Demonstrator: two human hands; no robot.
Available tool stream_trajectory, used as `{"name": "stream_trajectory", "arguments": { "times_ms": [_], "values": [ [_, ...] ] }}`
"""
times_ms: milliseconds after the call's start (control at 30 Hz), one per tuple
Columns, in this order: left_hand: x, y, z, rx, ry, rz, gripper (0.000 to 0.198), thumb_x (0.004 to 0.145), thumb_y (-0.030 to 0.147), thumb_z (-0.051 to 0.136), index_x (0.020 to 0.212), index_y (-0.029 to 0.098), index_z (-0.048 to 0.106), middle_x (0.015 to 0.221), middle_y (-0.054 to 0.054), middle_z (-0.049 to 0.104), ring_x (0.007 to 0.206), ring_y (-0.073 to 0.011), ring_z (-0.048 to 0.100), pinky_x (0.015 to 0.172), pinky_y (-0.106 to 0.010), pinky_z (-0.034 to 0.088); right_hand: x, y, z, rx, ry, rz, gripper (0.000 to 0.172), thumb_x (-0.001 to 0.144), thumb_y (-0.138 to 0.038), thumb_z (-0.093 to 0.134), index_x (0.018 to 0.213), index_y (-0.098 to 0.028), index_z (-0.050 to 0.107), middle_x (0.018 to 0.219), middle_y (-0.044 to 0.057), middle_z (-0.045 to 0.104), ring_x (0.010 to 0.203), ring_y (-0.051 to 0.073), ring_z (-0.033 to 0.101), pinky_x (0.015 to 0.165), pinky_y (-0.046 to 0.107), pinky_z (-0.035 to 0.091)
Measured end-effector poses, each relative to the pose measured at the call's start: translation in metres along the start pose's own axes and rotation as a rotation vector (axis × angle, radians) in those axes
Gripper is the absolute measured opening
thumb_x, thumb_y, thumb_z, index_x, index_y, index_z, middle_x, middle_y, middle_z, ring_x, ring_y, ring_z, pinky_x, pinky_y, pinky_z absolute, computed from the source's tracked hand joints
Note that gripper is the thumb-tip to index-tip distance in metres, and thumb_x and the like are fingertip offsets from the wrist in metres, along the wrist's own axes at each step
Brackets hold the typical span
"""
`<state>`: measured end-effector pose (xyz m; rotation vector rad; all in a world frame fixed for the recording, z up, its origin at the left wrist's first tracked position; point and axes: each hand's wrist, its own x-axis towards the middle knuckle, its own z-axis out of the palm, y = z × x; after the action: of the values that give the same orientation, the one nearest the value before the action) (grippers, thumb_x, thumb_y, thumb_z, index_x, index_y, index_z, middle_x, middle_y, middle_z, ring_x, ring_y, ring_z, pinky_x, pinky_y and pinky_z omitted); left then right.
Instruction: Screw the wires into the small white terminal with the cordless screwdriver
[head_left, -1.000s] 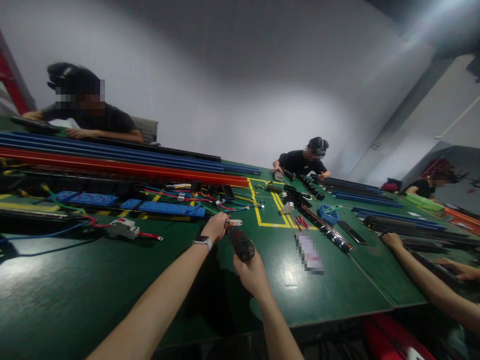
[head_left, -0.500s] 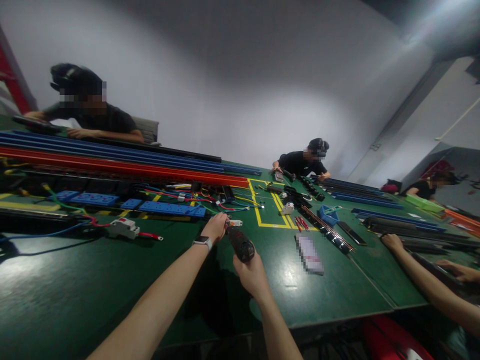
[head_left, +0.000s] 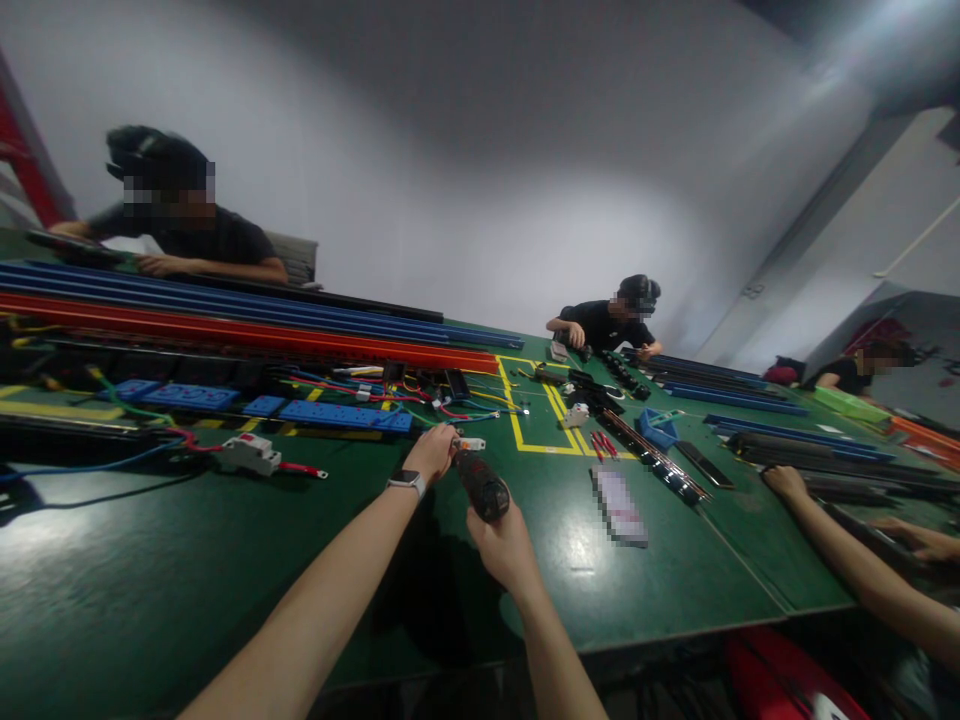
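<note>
A: Where are the two hands?

B: Both are at the near middle of the green bench. The right hand is closed around a dark power drill, though most of its fingers are hidden. The drill's nose points away, toward the left hand.

A: And how does that left one stand?

B: Its fingers are curled in, right beside the drill's nose. A small white part with an orange mark shows just to the right of the fingertips. I can't tell whether the hand pinches that part or how far the fingers are parted.

A: What lies to the left?

B: A white breaker with a red lead running from its right side. Farther back are a blue socket strip, then long red rails.

A: To the right?

B: A phone, its screen blurred out, lies near the drill. Beyond it are red-handled tools, a second white block and a blue bin.

A: Anyone close by?

B: A co-worker's hand rests on dark rails at the right. On the far side, two people in black lean over the bench.
</note>
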<state>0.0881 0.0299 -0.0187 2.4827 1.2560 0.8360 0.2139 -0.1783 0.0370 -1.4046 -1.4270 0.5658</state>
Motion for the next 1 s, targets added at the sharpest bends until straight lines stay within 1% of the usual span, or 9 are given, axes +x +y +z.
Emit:
{"name": "stream_trajectory", "arguments": {
  "times_ms": [167,333,400,600,733,867,1000],
  "values": [
    [0.0004,-0.0003,0.0001,-0.011,-0.013,-0.011,0.022,0.089,0.013,0.054,0.108,0.021,0.061,0.111,-0.009,0.064,0.107,-0.0223,0.059,0.098,-0.035,0.044,0.0002,-0.0002,0.0001,-0.001,-0.012,0.006,0.031,0.083,-0.025,0.060,0.113,-0.023,0.065,0.094,0.003,0.072,0.081,0.022,0.066,0.073,0.031,0.054],
    [-0.0007,0.0001,-0.0012,-0.012,-0.012,-0.010,0.020,0.089,0.013,0.053,0.105,0.021,0.060,0.112,-0.009,0.064,0.106,-0.0221,0.059,0.098,-0.035,0.044,0.0005,-0.0011,0.0005,-0.031,-0.008,-0.011,0.030,0.085,-0.023,0.059,0.115,-0.023,0.064,0.103,0.004,0.072,0.089,0.021,0.067,0.080,0.031,0.053],
    [-0.0009,-0.0001,-0.0012,-0.010,-0.003,-0.001,0.020,0.089,0.013,0.052,0.106,0.021,0.060,0.111,-0.009,0.064,0.106,-0.0221,0.060,0.097,-0.035,0.044,0.0006,-0.0008,0.0007,-0.031,-0.016,-0.013,0.032,0.086,-0.022,0.059,0.117,-0.023,0.063,0.103,0.004,0.072,0.089,0.021,0.067,0.081,0.032,0.053],
    [0.0004,-0.0006,-0.0009,0.007,-0.014,-0.002,0.020,0.088,0.014,0.054,0.107,0.021,0.061,0.111,-0.009,0.064,0.106,-0.0219,0.060,0.098,-0.035,0.045,0.0003,0.0012,0.0006,-0.029,-0.010,-0.001,0.027,0.085,-0.026,0.060,0.112,-0.022,0.065,0.094,0.004,0.071,0.080,0.021,0.065,0.073,0.031,0.054],
    [0.0001,0.0009,-0.0024,-0.008,-0.020,-0.007,0.021,0.089,0.014,0.053,0.107,0.021,0.061,0.111,-0.009,0.064,0.107,-0.0218,0.060,0.098,-0.035,0.045,0.0001,0.0007,-0.0002,-0.034,-0.006,-0.016,0.026,0.085,-0.026,0.060,0.110,-0.022,0.065,0.095,0.004,0.071,0.084,0.022,0.066,0.074,0.031,0.054],
    [-0.0004,0.0020,-0.0030,-0.013,-0.014,-0.014,0.022,0.089,0.013,0.055,0.108,0.021,0.061,0.111,-0.009,0.064,0.108,-0.0223,0.060,0.098,-0.035,0.045,0.0006,-0.0004,-0.0007,-0.023,-0.020,-0.011,0.022,0.086,-0.026,0.059,0.107,-0.023,0.065,0.095,0.004,0.071,0.082,0.022,0.066,0.074,0.031,0.054],
    [-0.0003,0.0023,-0.0028,-0.017,-0.005,0.003,0.021,0.091,0.015,0.053,0.109,0.021,0.061,0.110,-0.009,0.065,0.108,-0.0219,0.060,0.097,-0.035,0.045,0.0011,-0.0012,-0.0005,-0.017,-0.007,-0.028,0.033,0.085,-0.025,0.060,0.117,-0.023,0.064,0.099,0.005,0.072,0.087,0.023,0.067,0.076,0.032,0.054]
  ]
}}
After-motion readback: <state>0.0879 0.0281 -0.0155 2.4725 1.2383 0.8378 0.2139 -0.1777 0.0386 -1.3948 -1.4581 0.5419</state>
